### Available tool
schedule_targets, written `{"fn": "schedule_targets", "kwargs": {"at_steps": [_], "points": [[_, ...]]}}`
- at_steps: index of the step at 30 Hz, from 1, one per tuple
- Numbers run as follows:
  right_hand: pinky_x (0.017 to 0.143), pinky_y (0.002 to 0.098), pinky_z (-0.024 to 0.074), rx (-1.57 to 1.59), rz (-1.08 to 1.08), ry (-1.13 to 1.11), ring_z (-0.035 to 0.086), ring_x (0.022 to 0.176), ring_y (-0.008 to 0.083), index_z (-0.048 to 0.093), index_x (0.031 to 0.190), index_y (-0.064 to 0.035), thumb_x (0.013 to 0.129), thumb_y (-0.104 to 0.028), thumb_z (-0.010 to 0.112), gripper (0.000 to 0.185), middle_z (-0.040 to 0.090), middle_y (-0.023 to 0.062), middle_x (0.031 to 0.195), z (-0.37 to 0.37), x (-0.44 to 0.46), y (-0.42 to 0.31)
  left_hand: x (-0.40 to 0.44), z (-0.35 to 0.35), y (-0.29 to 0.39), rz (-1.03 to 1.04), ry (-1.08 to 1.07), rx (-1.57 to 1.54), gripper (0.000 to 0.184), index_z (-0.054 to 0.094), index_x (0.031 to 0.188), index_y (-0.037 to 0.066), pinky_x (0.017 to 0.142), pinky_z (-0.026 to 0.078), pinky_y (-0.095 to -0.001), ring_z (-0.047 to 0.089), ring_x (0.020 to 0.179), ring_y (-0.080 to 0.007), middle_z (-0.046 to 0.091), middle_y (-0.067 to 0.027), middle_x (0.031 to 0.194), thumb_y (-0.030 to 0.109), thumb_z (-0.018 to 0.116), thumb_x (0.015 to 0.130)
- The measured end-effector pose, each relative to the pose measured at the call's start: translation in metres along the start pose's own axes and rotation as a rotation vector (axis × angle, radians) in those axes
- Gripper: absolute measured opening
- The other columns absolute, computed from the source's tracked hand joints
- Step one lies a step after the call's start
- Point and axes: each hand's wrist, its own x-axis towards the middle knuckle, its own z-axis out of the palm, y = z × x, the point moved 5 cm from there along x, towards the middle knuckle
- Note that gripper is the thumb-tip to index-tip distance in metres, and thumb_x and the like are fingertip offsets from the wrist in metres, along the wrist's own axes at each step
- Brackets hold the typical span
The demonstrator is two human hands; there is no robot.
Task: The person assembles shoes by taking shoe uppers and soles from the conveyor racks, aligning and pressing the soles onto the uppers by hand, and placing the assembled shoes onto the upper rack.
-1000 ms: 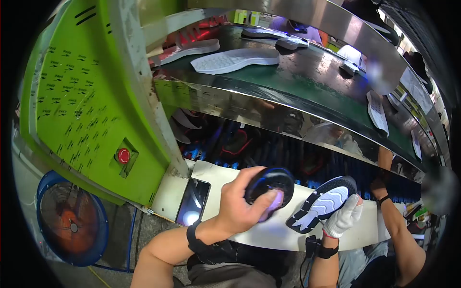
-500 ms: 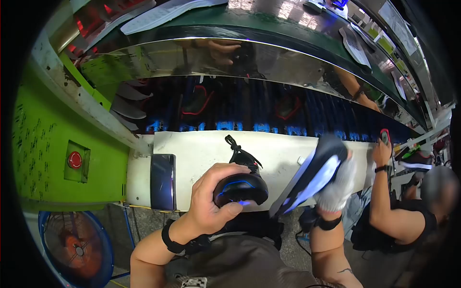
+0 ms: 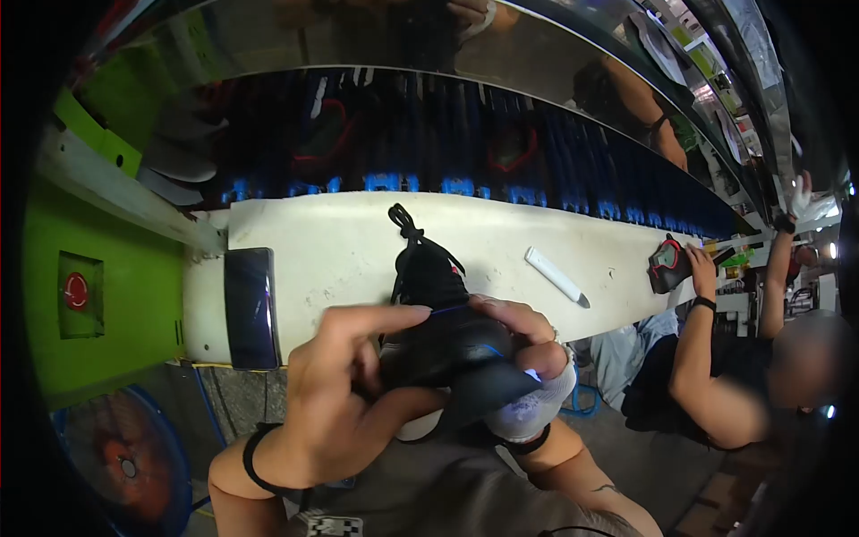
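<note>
Shoe (image 3: 438, 345) btwn prob. curled hands (image 3: 327, 394) (image 3: 541, 380)

Shoe (image 3: 443, 345) is pretty much all black, laces (image 3: 412, 233) too, with a thin blue streak. Glove (image 3: 528, 413) is white. Bench (image 3: 344, 242) is off-white with grey smudges, pen (image 3: 553, 275) is white with a dark grey tip. Green panel (image 3: 125, 345), red button (image 3: 75, 291), blue-rimmed fan (image 3: 125, 452), orangey inside.

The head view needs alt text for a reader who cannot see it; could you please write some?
A person's left hand and partly gloved right hand hold a black shoe at a white worktable. A phone and a white pen-like tool lie on it; at right, another person's hand touches a red-trimmed shoe.
</note>
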Motion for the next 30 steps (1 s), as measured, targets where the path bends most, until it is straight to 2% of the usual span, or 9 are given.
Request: {"fn": "schedule_targets", "kwargs": {"at_steps": [2, 3, 6, 8, 10, 12, 18, 25, 30], "points": [[0.103, 0.0487, 0.0540, -0.049, -0.032, 0.038, 0.062, 0.128, 0.0459, 0.045, 0.100, -0.0069, 0.088, -0.008, 0.084, 0.041, 0.059, 0.0315, 0.139, -0.001, -0.002, -0.002, -0.011, 0.011, -0.019, -0.013, 0.073, -0.162, 0.033, 0.041, 0.112, 0.002, 0.070, 0.043, -0.0242, 0.047, 0.073, -0.0119, 0.066, -0.0280, 0.134, 0.004, 0.068, 0.094], [0.103, 0.0492, 0.0547, -0.055, -0.059, 0.009, 0.062, 0.129, 0.0461, 0.043, 0.101, -0.0079, 0.087, -0.009, 0.085, 0.044, 0.059, 0.0315, 0.138, -0.001, -0.003, 0.001, -0.015, 0.013, -0.021, 0.137, 0.117, -0.077, 0.034, 0.039, 0.108, 0.004, 0.071, 0.042, -0.0261, 0.048, 0.073, -0.0138, 0.065, -0.0308, 0.134, 0.025, 0.064, 0.099], [0.103, 0.0507, 0.0547, -0.044, -0.067, 0.028, 0.063, 0.127, 0.0464, 0.042, 0.100, -0.0090, 0.087, -0.010, 0.085, 0.045, 0.059, 0.0312, 0.137, -0.002, -0.009, 0.010, -0.017, 0.017, -0.019, 0.301, 0.182, 0.175, 0.071, 0.037, 0.103, 0.005, 0.071, 0.040, -0.0298, 0.050, 0.072, -0.0178, 0.066, -0.0345, 0.131, 0.074, 0.051, 0.099], [0.103, 0.0517, 0.0548, -0.029, -0.077, 0.042, 0.064, 0.126, 0.0464, 0.042, 0.100, -0.0098, 0.087, -0.011, 0.085, 0.046, 0.059, 0.0304, 0.137, -0.004, -0.010, 0.015, -0.013, 0.017, -0.016, 0.412, 0.190, 0.311, 0.076, 0.047, 0.091, 0.003, 0.060, 0.044, -0.0290, 0.052, 0.061, -0.0215, 0.071, -0.0297, 0.128, 0.075, 0.068, 0.088], [0.103, 0.0522, 0.0549, 0.001, -0.056, 0.052, 0.065, 0.125, 0.0459, 0.041, 0.101, -0.0105, 0.087, -0.011, 0.085, 0.046, 0.060, 0.0292, 0.137, -0.006, -0.014, 0.020, -0.016, 0.021, -0.018, 0.371, 0.176, 0.332, 0.073, 0.038, 0.103, 0.006, 0.067, 0.042, -0.0332, 0.050, 0.066, -0.0214, 0.067, -0.0330, 0.131, 0.076, 0.060, 0.094], [0.103, 0.0523, 0.0550, 0.016, -0.048, 0.050, 0.065, 0.124, 0.0453, 0.041, 0.101, -0.0109, 0.088, -0.011, 0.085, 0.046, 0.061, 0.0279, 0.136, -0.005, -0.017, 0.024, -0.014, 0.020, -0.019, 0.386, 0.249, 0.347, 0.069, 0.048, 0.087, 0.007, 0.058, 0.041, -0.0277, 0.047, 0.060, -0.0186, 0.072, -0.0271, 0.127, 0.071, 0.073, 0.086], [0.103, 0.0513, 0.0559, 0.052, -0.039, 0.070, 0.065, 0.124, 0.0439, 0.041, 0.102, -0.0120, 0.086, -0.011, 0.086, 0.047, 0.060, 0.0241, 0.136, -0.003, -0.017, 0.027, -0.012, 0.017, -0.023, 0.404, 0.219, 0.324, 0.059, 0.048, 0.085, 0.010, 0.055, 0.038, -0.0267, 0.044, 0.059, -0.0177, 0.073, -0.0263, 0.126, 0.058, 0.083, 0.084], [0.102, 0.0507, 0.0566, 0.021, -0.104, -0.069, 0.066, 0.123, 0.0444, 0.042, 0.097, -0.0098, 0.081, -0.012, 0.090, 0.051, 0.061, 0.0241, 0.133, -0.001, -0.007, 0.029, -0.017, 0.013, -0.032, 0.359, 0.092, 0.311, 0.052, 0.035, 0.104, 0.008, 0.065, 0.040, -0.0306, 0.046, 0.061, -0.0187, 0.071, -0.0312, 0.126, 0.046, 0.070, 0.097], [0.099, 0.0481, 0.0574, -0.019, -0.061, -0.112, 0.067, 0.120, 0.0419, 0.047, 0.100, -0.0078, 0.078, -0.016, 0.093, 0.051, 0.063, 0.0253, 0.129, 0.017, 0.011, 0.019, -0.022, -0.022, -0.032, 0.246, 0.228, 0.282, 0.056, 0.050, 0.106, 0.008, 0.071, 0.043, -0.0323, 0.060, 0.075, -0.0227, 0.077, -0.0183, 0.123, 0.040, 0.088, 0.083]]}}
